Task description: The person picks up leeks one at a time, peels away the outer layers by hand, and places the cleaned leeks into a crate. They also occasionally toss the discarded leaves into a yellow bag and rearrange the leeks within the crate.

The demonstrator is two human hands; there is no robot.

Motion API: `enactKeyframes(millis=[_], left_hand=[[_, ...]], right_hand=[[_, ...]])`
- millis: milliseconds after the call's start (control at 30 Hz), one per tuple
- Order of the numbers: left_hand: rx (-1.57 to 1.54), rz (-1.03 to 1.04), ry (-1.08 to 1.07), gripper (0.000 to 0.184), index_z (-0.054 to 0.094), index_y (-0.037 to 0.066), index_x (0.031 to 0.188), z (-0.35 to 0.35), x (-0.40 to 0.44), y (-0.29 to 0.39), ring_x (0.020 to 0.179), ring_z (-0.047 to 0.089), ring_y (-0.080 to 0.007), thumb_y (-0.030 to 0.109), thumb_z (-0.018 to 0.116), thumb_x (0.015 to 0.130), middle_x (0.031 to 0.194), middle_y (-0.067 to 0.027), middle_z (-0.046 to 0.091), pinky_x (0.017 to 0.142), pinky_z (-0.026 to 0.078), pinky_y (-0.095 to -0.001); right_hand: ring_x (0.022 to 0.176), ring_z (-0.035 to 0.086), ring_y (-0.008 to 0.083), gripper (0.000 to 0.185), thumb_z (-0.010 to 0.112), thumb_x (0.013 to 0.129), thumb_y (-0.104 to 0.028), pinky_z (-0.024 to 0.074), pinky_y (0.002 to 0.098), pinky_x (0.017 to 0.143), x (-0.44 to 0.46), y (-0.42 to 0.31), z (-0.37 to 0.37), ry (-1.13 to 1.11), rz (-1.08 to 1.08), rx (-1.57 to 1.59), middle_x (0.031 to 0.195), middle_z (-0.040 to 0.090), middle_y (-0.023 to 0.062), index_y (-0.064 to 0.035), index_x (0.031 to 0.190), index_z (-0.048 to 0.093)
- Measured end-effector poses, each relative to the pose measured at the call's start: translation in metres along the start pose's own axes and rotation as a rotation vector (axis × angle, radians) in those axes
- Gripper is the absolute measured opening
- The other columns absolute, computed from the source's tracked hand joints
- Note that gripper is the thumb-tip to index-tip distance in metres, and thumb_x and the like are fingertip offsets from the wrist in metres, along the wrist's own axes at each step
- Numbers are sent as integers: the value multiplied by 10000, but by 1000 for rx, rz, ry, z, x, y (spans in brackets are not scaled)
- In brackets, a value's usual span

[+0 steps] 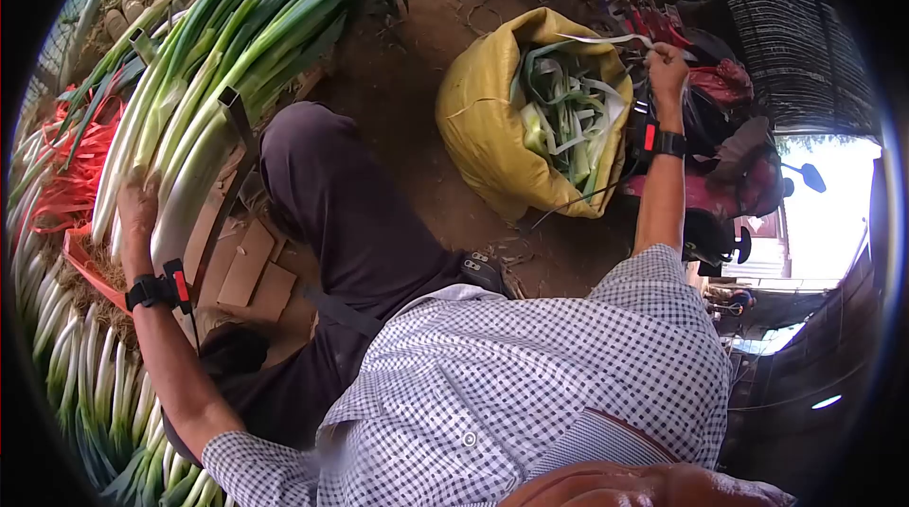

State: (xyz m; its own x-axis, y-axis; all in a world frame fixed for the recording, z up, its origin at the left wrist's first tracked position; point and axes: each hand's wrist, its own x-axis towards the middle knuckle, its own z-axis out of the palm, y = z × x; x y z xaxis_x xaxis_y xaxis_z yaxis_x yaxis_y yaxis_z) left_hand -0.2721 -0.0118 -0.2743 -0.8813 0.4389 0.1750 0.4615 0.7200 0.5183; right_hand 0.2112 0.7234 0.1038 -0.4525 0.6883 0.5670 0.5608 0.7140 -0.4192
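Note:
My left hand (139, 209) is closed around the pale stalks at the lower end of a bunch of leeks (194, 109). The long green leaves of the bunch fan away toward the top of the view. Over on the right, my right hand (668, 76) pinches a thin whitish strip of leek leaf (611, 38). That strip stretches leftward above the mouth of a yellow sack (478, 119). Inside the sack lie loose leek trimmings (573, 119), green and white. Both wrists wear black straps with a red-marked device.
Red plastic ribbon (95, 166) hangs beside the leeks at left. More leeks (90, 374) lie in rows at lower left. Flattened cardboard (248, 266) rests on the dirt floor by my leg. A red vehicle (748, 176) with a mirror stands right of the sack.

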Motion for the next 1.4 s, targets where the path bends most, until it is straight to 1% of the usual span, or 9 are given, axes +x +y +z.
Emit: enactKeyframes(millis=[167,400,500,733,933,1067,1233,1333,1400], left_hand=[[-66,-27,-164,436,608,-18,1243,-152,9,20,944,636,-233,304,638,950,1034,-173,674,872,479,-363],[216,-288,-34,468,526,-39,1370,-350,-171,-78,1300,515,-254,282,529,1030,1407,-165,550,1101,372,-329],[21,-597,10,469,525,-44,1370,-333,-273,-83,1255,545,-242,277,545,1029,1375,-168,569,1050,427,-333],[-350,-1049,-55,342,614,-56,1188,-185,-475,-72,752,594,-116,205,599,968,973,-60,670,621,480,-252],[-334,-724,-256,429,640,-62,1176,-108,-516,-26,865,644,-181,299,632,944,1002,-113,708,745,525,-318],[-352,-1026,-229,401,643,-67,1171,-117,-525,38,861,648,-177,247,580,931,995,-117,715,757,532,-340],[-313,-1422,35,326,694,-50,1067,-119,-559,133,692,632,-146,245,648,938,825,-79,689,620,514,-296],[-364,-1633,112,338,689,-54,1084,-103,-591,180,754,661,-153,246,668,929,865,-89,704,662,532,-302],[-388,-1678,92,349,693,-53,1094,-65,-621,197,759,659,-149,254,670,929,885,-90,715,686,540,-312]], right_hand=[[770,691,258,275,655,816,-173,533,361,734,-73,113,44,-547,-317,-518,872,706,167,-10,1030,710],[747,684,202,470,681,868,-359,537,343,679,-89,18,129,-406,-84,4,883,709,138,14,1155,668],[716,675,219,934,738,778,-543,530,340,557,-89,-35,158,-652,494,-59,929,677,176,137,1349,449],[524,595,177,281,674,736,-75,399,340,411,-99,59,187,-678,352,1,706,628,89,43,982,609],[1141,603,447,274,510,922,-68,495,548,946,-85,121,139,-575,314,-782,1209,641,248,-23,1148,658],[894,649,444,198,477,929,-109,499,525,701,-71,202,241,-621,-466,-552,959,652,299,13,915,633],[943,637,168,371,534,955,-251,534,361,794,-57,226,340,-1089,-225,-78,1099,705,128,42,1159,636],[899,623,203,382,456,999,-294,506,354,800,-80,285,383,-905,849,691,1068,662,110,16,1128,639],[879,604,194,366,489,975,-285,501,363,816,-74,274,380,-983,528,401,1037,652,112,24,1113,629]])
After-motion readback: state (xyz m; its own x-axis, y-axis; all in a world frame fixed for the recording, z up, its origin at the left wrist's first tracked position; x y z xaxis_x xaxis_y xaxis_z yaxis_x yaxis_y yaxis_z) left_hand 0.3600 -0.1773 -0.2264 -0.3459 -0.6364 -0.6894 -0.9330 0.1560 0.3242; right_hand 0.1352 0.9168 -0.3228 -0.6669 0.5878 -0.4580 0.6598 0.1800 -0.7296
